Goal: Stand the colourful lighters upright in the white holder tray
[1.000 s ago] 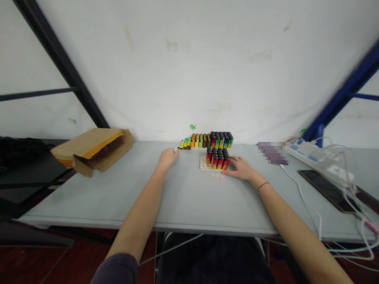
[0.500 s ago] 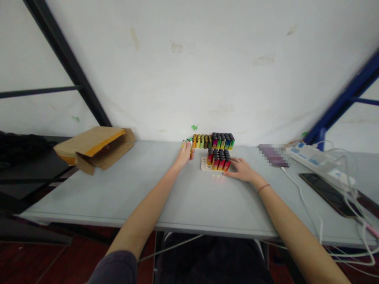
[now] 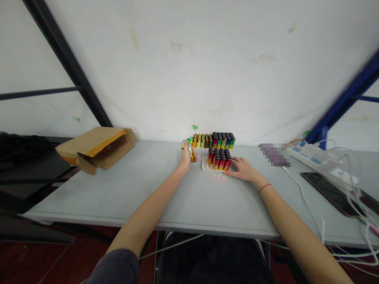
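Note:
In the head view, my left hand is closed round a yellow lighter with a shiny metal top, left of a white holed tray. Red lighters with black tops stand upright in the tray, and its left end shows bare holes. My right hand grips the tray's right end, thumb at the front corner and fingers along the side. Behind the tray stands a row of upright lighters, yellow-topped ones on the left and black-topped multicoloured ones on the right.
An open cardboard box lies at the left of the grey table. On the right are a blurred-out phone, a white power strip, a dark phone and tangled white cables. A white wall rises behind.
My left hand has drawn slightly toward me and turned, so the yellow lighter shows more plainly and tilts. My right hand stays at the tray.

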Tool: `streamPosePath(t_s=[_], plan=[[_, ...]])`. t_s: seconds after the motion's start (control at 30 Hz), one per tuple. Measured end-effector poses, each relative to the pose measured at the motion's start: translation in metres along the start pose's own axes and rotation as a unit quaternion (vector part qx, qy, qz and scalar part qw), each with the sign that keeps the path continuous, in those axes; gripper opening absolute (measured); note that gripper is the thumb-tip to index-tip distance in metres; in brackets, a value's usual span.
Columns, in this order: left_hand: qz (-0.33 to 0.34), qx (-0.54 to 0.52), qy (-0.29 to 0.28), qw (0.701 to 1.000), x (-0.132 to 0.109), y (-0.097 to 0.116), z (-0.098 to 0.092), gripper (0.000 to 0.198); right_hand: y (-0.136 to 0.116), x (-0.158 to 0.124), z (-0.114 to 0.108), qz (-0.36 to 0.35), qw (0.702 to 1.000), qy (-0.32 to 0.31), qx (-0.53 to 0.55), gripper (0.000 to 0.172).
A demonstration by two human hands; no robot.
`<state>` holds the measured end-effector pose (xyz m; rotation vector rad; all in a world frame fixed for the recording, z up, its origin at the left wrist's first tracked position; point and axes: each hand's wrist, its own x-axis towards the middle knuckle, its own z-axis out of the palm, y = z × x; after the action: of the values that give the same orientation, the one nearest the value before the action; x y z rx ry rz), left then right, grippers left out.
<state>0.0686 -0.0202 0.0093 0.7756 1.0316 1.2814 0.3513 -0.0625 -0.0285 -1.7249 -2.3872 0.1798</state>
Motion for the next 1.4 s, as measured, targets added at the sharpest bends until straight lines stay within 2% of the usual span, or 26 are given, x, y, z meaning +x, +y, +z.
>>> streamPosePath(t_s=[0.2,0.37,0.7,1.1,1.17,1.27,1.33,1.4], plan=[[-0.005,0.007,-0.002,1.000,0.002,-0.004,-0.002,0.058,-0.001,0.000,-0.002,0.003,1.000,-0.008,0.001,0.086],[-0.012,0.015,0.032,0.999,0.001,-0.007,-0.001,0.055,-0.001,0.000,-0.001,0.005,1.000,-0.006,0.000,0.086],[-0.007,0.022,0.051,0.998,0.000,-0.008,0.002,0.054,0.001,0.000,0.001,-0.003,1.000,0.004,-0.003,0.083],[0.002,0.025,0.053,0.998,0.001,-0.011,0.001,0.054,0.001,0.000,-0.001,-0.006,1.000,-0.005,-0.001,0.084],[-0.001,0.029,0.036,0.999,0.001,-0.009,0.001,0.054,0.001,0.000,-0.001,-0.007,1.000,-0.003,-0.001,0.082],[0.002,0.062,-0.045,0.997,-0.001,-0.007,0.002,0.052,0.002,0.000,0.001,-0.009,1.000,0.003,0.001,0.081],[0.036,0.104,-0.109,0.988,-0.004,-0.006,0.002,0.044,0.003,0.001,0.002,-0.010,1.000,0.008,0.002,0.081],[0.103,0.156,-0.153,0.970,-0.009,-0.004,0.003,0.032,0.003,0.001,0.003,-0.012,1.000,0.011,0.002,0.081]])
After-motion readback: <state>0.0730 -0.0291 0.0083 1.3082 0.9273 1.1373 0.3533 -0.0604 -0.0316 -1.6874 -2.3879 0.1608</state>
